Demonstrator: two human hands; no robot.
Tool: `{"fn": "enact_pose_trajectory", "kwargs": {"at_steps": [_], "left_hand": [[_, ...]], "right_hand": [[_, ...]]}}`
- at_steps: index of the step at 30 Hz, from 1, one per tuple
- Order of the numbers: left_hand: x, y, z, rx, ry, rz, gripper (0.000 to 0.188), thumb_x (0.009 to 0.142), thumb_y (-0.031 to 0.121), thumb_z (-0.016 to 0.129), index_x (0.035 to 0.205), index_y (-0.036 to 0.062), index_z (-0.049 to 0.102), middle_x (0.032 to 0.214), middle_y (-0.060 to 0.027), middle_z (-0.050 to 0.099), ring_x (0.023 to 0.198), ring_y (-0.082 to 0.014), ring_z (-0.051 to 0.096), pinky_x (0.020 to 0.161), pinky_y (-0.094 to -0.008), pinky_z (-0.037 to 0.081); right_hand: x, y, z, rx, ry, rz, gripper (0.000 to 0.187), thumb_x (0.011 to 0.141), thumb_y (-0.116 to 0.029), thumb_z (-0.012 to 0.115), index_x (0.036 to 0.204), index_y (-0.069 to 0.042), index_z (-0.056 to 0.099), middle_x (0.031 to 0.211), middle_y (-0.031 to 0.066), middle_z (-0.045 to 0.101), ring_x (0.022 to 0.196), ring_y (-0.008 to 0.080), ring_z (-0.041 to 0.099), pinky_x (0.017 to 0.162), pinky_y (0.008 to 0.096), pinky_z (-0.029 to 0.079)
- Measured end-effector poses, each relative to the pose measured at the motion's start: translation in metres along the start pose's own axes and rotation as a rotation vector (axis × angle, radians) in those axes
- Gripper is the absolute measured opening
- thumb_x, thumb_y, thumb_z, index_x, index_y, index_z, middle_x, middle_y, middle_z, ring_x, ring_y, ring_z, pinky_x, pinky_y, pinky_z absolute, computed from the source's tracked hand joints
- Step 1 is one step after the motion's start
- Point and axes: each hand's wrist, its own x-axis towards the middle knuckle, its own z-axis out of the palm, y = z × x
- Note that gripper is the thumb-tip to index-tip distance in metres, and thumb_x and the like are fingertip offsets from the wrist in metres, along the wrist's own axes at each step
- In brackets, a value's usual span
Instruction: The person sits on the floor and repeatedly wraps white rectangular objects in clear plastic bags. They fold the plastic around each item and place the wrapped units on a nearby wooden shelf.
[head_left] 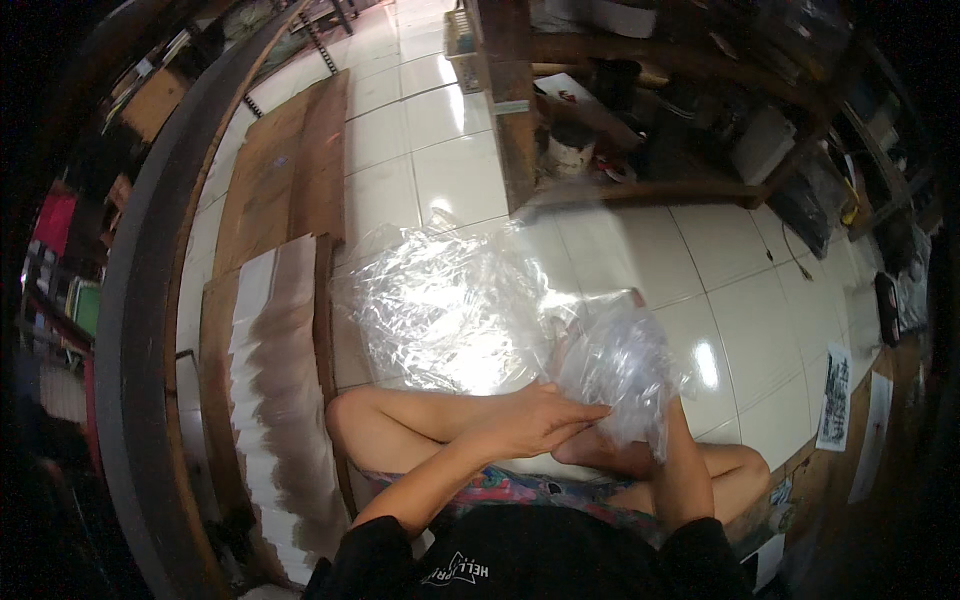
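A clear, crinkled plastic bag (625, 372) is bunched up in front of my lap, over my right hand and wrist. My left hand (548, 418) reaches in from the left with its fingers pressed together at the bag's near edge, pinching the plastic. My right forearm runs up into the bag. The film covers most of my right hand (640, 318), so how its fingers are set is hidden. Beyond my left hand, a wide heap of loose clear plastic (450, 310) lies on the white tiled floor, shining in the light.
To my left, a long stack of white sheets (275, 400) stands beside brown cardboard (290, 170). A wooden shelf (640, 190) holding a paint-stained pot (570, 150) is at the far right. A printed sheet (833, 397) lies on the right.
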Motion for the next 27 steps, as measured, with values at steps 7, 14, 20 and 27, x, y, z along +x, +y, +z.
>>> {"fn": "enact_pose_trajectory", "kwargs": {"at_steps": [7, 14, 20, 27], "left_hand": [[0.052, 0.003, 0.074, -0.320, 0.629, 0.271, 0.021, 0.082, 0.005, 0.057, 0.101, 0.0020, 0.065, 0.089, -0.0162, 0.067, 0.082, -0.0304, 0.064, 0.069, -0.0379, 0.048], [0.063, 0.022, 0.117, -0.372, -0.043, 0.321, 0.025, 0.081, 0.029, 0.064, 0.099, 0.0123, 0.069, 0.096, -0.0061, 0.067, 0.099, -0.0260, 0.058, 0.101, -0.0432, 0.032], [0.031, -0.082, 0.001, -0.224, 0.725, -0.259, 0.047, 0.081, 0.022, 0.067, 0.120, 0.0009, 0.052, 0.109, -0.0191, 0.057, 0.105, -0.0346, 0.054, 0.091, -0.0456, 0.041], [-0.038, -0.226, -0.043, 0.697, 0.465, -0.786, 0.026, 0.083, 0.019, 0.061, 0.104, 0.0043, 0.057, 0.106, -0.0160, 0.056, 0.101, -0.0341, 0.053, 0.084, -0.0471, 0.043]], "right_hand": [[0.031, 0.022, 0.005, -0.361, 0.149, 0.106, 0.053, 0.080, -0.022, 0.066, 0.128, -0.004, 0.051, 0.122, 0.0223, 0.055, 0.111, 0.0332, 0.054, 0.096, 0.0411, 0.043], [0.064, 0.045, -0.027, -0.549, 0.192, 0.315, 0.053, 0.082, -0.021, 0.063, 0.130, -0.004, 0.050, 0.122, 0.0239, 0.054, 0.110, 0.0349, 0.054, 0.095, 0.0422, 0.043], [-0.005, -0.012, -0.010, -0.392, 0.187, 0.100, 0.044, 0.083, -0.017, 0.062, 0.123, -0.001, 0.052, 0.110, 0.0206, 0.057, 0.101, 0.0323, 0.057, 0.089, 0.0398, 0.046], [-0.128, -0.078, 0.023, -0.139, -0.007, 0.023, 0.034, 0.084, -0.013, 0.060, 0.114, 0.002, 0.055, 0.096, 0.0167, 0.061, 0.090, 0.0292, 0.060, 0.083, 0.0369, 0.048]]}}
